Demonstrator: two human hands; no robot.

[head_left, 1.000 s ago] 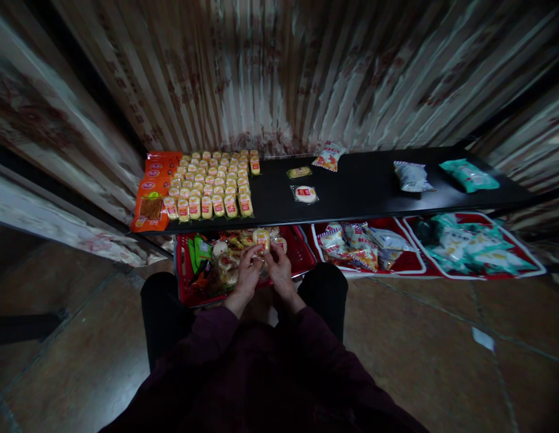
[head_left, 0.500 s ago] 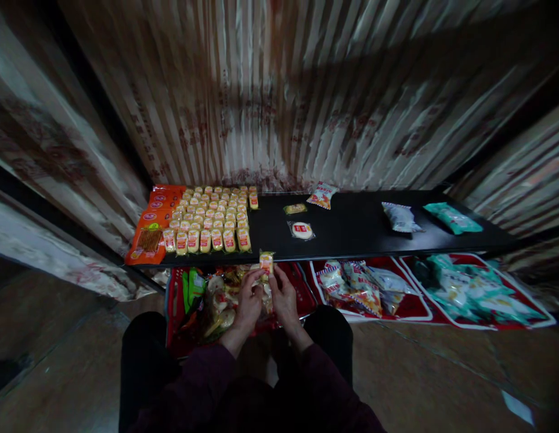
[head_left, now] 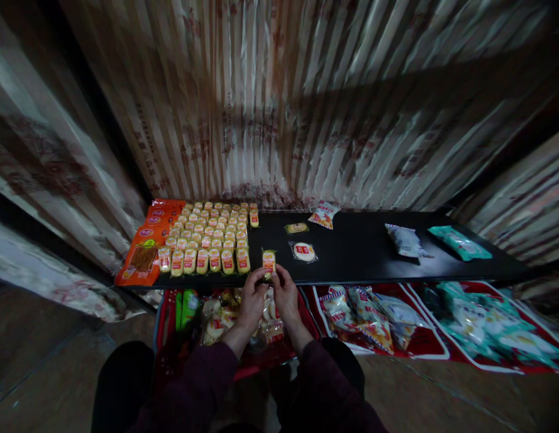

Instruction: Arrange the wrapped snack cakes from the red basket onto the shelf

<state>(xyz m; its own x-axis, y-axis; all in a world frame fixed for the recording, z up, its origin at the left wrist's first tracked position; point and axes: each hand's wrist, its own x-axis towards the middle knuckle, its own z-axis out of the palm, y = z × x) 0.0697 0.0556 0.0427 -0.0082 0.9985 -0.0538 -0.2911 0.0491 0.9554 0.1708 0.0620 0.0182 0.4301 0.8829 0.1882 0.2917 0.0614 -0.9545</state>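
Between the fingertips of my left hand (head_left: 253, 299) and my right hand (head_left: 285, 296) is a small yellow wrapped snack (head_left: 269, 261), held upright at the front edge of the black shelf (head_left: 360, 240). Both hands are closed on its lower end. To their left, rows of similar yellow snacks (head_left: 208, 235) stand close together beside orange packets (head_left: 148, 246). One more yellow packet (head_left: 296, 228) and a round white wrapped snack (head_left: 303, 251) lie to the right of my hands.
Below the shelf, a red basket (head_left: 164, 325) holds mixed packets. More red baskets (head_left: 442, 349) with bagged snacks stand at the right. A red-white bag (head_left: 324, 214), a silver bag (head_left: 403, 240) and a teal bag (head_left: 460, 242) lie on the shelf. Pleated curtain (head_left: 270, 108) hangs behind.
The yellow snack has moved with both hands from just in front of the shelf to over its front edge. The shelf and baskets appear lower in the view.
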